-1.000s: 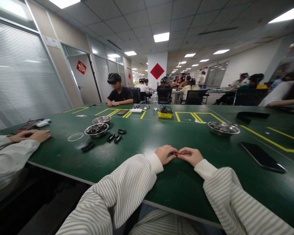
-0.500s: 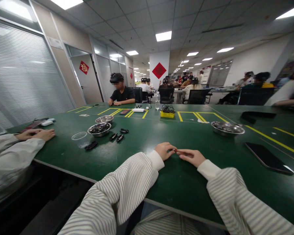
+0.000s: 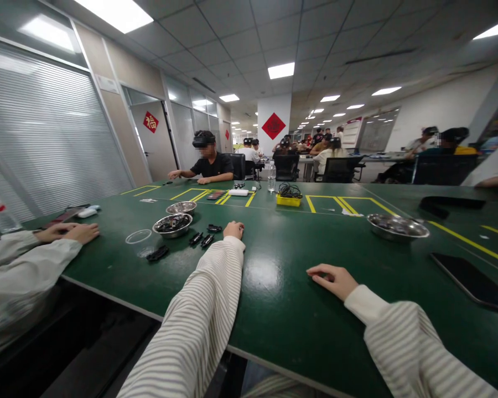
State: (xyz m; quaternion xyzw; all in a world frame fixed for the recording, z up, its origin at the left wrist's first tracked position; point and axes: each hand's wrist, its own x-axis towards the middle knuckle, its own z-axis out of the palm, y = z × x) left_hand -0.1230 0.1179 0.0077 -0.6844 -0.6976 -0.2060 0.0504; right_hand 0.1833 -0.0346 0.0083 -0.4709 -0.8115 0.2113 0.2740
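My left hand [image 3: 234,230] reaches forward over the green table, just right of several small black parts [image 3: 207,241]. Its fingers are curled together, and what they hold, if anything, is too small to make out. Nearer and to the right, my right hand [image 3: 333,280] rests at the table with its fingers stretched out and the thumb a little apart. Nothing shows in it. Left of the loose parts stands a steel bowl [image 3: 188,231] filled with dark pieces, with a second bowl [image 3: 181,206] behind it.
A clear plastic cup [image 3: 138,236] and another black part [image 3: 157,254] lie to the left. At right are a steel bowl [image 3: 397,235] and a phone [image 3: 473,282]. A yellow box with cables [image 3: 288,200] stands ahead. A neighbour's hands [image 3: 81,234] rest at far left.
My hands were together around a small reddish piece and have parted. My left hand has moved forward and left, while the right stays near its place. The person opposite has stretched out an arm.
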